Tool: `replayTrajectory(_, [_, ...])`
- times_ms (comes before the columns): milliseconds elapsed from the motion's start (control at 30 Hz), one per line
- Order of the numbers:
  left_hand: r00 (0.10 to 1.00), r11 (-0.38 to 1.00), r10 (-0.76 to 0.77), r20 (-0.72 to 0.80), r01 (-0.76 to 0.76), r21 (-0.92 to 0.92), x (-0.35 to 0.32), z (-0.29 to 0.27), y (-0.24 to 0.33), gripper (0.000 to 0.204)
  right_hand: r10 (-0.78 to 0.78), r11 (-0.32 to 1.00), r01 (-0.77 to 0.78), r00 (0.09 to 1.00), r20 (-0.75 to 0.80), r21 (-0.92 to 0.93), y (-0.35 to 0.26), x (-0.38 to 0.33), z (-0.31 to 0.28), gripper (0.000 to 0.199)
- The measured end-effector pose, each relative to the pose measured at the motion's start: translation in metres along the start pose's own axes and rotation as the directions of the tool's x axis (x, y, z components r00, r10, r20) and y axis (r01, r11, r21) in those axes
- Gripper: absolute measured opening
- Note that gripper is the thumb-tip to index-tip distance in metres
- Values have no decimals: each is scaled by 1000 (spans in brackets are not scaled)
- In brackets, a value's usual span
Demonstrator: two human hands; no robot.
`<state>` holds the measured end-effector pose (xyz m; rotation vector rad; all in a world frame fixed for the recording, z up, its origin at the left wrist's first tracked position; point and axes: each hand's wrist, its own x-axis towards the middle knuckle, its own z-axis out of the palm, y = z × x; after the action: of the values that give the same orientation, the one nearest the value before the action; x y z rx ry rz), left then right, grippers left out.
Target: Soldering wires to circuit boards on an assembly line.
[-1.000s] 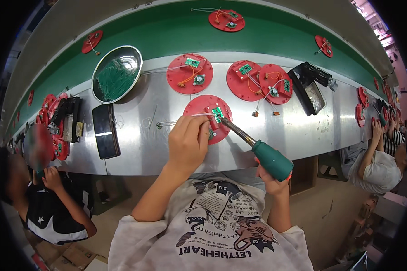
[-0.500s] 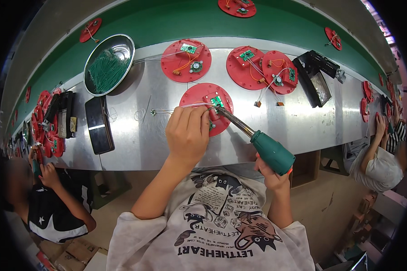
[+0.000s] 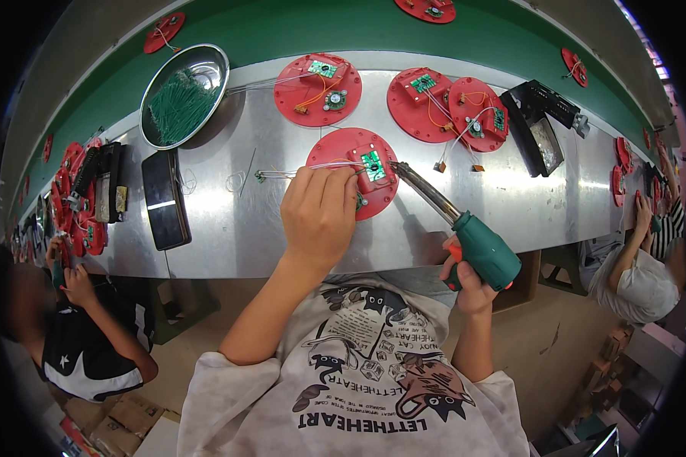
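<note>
Head view: the left hand [image 3: 318,217] rests on a red disc [image 3: 341,156] near the front edge of the metal bench [image 3: 511,206], fingertips pinching a thin wire [image 3: 297,172] against its small green circuit board [image 3: 373,165]. The right hand [image 3: 465,282], off the bench's front edge, grips a green-handled soldering iron [image 3: 484,247], its tip touching the disc's right side. A steel bowl [image 3: 181,95] of green wires sits toward the back left corner, with a black phone [image 3: 165,199] in front of it.

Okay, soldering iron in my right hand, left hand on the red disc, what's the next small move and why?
Probably ease the soldering iron tip slightly left onto the green circuit board. The tip sits at the board's right edge, while the left hand pins the wire and red disc.
</note>
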<state>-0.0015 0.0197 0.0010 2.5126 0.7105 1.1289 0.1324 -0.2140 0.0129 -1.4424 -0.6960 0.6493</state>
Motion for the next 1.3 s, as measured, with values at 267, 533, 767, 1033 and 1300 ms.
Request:
replayTrajectory(267, [999, 999, 36, 19, -36, 14, -1, -1, 1, 26, -16, 999, 18, 999, -36, 48, -2, 3, 8, 31])
replayTrajectory(533, [993, 993, 114, -27, -113, 38, 0, -1, 1, 31, -59, 987, 78, 989, 135, -138, 19, -6, -12, 41])
replayTrajectory(767, [988, 986, 157, -15, -155, 68, -2, 0, 0, 33, 7, 996, -10, 999, -43, -87, 6, -2, 6, 18])
replayTrajectory(1033, [980, 973, 200, 10, -200, 115, -3, 2, -3, 35, 93, 995, -93, 996, -9, 21, -1, -1, 4, 27])
replayTrajectory(1300, [981, 973, 193, 27, -195, 124, -5, 0, -1, 36, -47, 998, 50, 994, -102, 32, 10, -6, 0, 56])
